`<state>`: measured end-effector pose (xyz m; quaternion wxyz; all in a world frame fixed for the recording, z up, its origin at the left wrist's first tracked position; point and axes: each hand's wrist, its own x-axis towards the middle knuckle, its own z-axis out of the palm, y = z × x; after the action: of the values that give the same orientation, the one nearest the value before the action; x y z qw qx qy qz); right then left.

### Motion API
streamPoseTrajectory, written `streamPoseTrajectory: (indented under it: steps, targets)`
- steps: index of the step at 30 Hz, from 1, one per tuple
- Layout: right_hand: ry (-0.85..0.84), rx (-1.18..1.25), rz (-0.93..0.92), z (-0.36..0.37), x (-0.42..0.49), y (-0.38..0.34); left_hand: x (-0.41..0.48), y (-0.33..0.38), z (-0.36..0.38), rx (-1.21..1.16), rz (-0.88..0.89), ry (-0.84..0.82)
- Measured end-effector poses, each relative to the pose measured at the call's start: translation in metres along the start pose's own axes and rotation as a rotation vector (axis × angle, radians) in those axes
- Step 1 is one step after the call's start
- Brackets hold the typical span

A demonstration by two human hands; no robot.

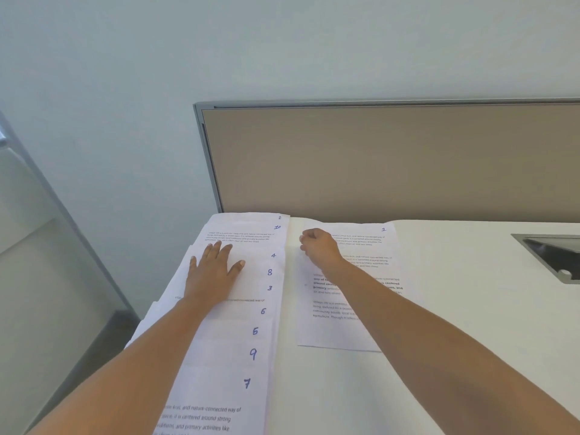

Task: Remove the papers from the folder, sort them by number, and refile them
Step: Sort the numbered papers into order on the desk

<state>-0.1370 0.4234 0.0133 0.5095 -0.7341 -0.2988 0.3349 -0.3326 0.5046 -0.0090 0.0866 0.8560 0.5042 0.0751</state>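
Mid-sort: left hand (pixel 213 271) flat, fingers spread, on fanned papers (pixel 251 340); right hand (pixel 320 249) with fingers curled at sheet 1 (pixel 370 246), grip unclear. Sheet 2 (pixel 251 217) probably next.

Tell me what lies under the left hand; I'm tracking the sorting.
The left hand rests flat on the fanned stack of white numbered paper sheets, around those marked 10, 4 and 8. Text beneath the palm is covered.

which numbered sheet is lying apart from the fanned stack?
The sheet numbered 1, lying alone to the right, under the right hand. The rest overlap in the fanned stack under the flat left hand.
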Motion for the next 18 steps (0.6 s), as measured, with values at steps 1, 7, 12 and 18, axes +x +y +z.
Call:
streamPoseTrajectory:
  steps: [1, 7, 12, 18]
  targets:
    - [-0.004, 0.042, 0.043, 0.007, 0.009, -0.003, 0.006, -0.003, 0.000, -0.003, 0.005, 0.005]
    - [-0.025, 0.280, 0.202, 0.029, 0.036, -0.013, 0.023, -0.015, 0.008, 0.010, 0.021, -0.020]
    - [0.016, 0.473, 0.269, 0.038, 0.036, -0.018, 0.022, -0.016, 0.019, -0.038, 0.013, -0.038]
    - [-0.075, 0.349, 0.204, 0.041, 0.041, -0.009, 0.022, -0.015, 0.023, -0.018, 0.016, -0.025]
